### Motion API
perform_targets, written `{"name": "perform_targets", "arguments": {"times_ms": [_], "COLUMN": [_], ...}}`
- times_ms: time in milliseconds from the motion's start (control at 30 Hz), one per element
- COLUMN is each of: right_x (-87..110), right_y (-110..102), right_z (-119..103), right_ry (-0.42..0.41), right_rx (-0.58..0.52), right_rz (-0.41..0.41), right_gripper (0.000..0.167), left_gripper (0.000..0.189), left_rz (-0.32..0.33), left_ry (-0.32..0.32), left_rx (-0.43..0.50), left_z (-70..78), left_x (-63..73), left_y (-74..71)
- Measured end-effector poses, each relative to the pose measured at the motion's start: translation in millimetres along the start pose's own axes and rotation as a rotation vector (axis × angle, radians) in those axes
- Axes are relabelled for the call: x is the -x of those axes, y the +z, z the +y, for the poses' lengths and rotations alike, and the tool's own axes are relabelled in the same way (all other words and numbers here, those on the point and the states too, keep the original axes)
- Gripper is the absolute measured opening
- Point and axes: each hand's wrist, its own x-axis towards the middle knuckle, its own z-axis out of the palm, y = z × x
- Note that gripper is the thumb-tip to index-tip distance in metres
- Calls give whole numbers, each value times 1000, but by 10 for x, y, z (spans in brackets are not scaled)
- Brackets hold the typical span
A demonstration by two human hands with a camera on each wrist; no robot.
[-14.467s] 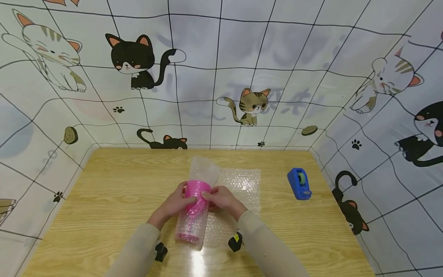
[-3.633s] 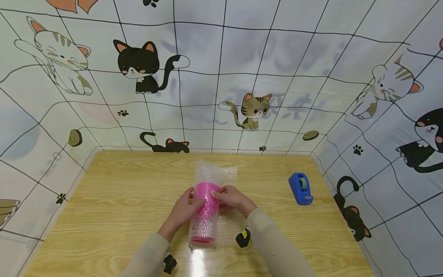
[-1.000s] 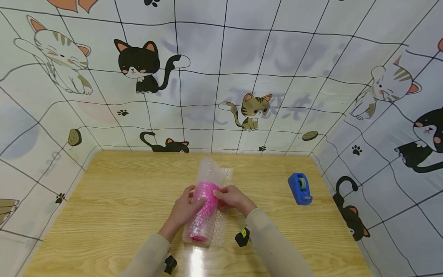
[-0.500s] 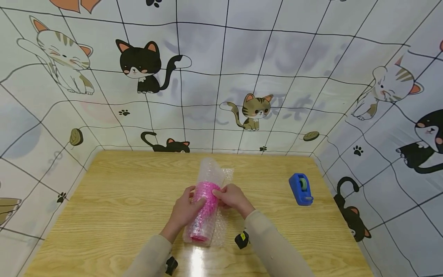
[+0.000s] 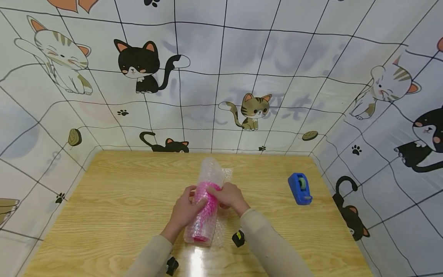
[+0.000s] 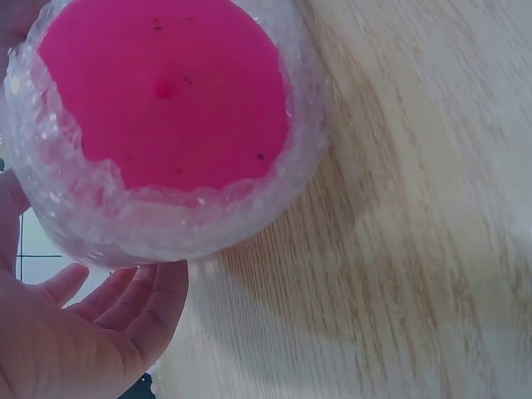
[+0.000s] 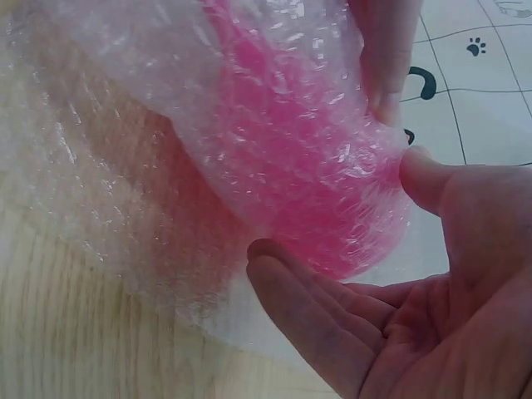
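A pink cylinder point(image 5: 203, 221) lies rolled in clear bubble wrap point(image 5: 210, 169) at mid-table, slightly tilted. My left hand point(image 5: 185, 211) grips its left side, thumb across the top; in the left wrist view its fingers curl under the roll, beside the round pink end point(image 6: 166, 100) with a small central nub. My right hand point(image 5: 231, 197) holds the right side, thumb over the upper part and fingers low along the roll. In the right wrist view, the fingertips point(image 7: 270, 253) are at the roll's lower edge. A strip of loose wrap point(image 5: 219, 231) shows flat on the right.
A blue tape dispenser point(image 5: 300, 189) with a roll of tape stands toward the table's right side. The wooden table point(image 5: 131, 184) meets a cat-print cloth point(image 5: 200, 84) at the back and sides. Small black cameras point(image 5: 238, 238) are worn at the wrists.
Since the earliest frame, the roll has moved right and far less flat wrap shows beside it. In the last half second, my right hand has shifted left, its thumb farther over the top.
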Motion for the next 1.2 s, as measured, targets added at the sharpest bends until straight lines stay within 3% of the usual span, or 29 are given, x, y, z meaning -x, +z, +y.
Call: {"name": "perform_targets", "arguments": {"times_ms": [433,667,933,1200], "right_x": [-36,-76,-140,-162], "right_y": [-17,-26,-54,-73], "right_z": [60,145,272,310], "right_ry": [35,38,34,59], "right_rx": [-144,-203,-331,-359], "right_rz": [-73,-139,-271,-287], "right_gripper": [57,59,52,55], "left_gripper": [62,54,61,72], "left_rz": [-30,-55,-114,-153], "left_ry": [2,-41,-60,-71], "left_rx": [38,76,117,173], "left_z": [7,29,35,28], "left_x": [13,7,0,-1], "left_y": [-29,-85,-105,-109]}}
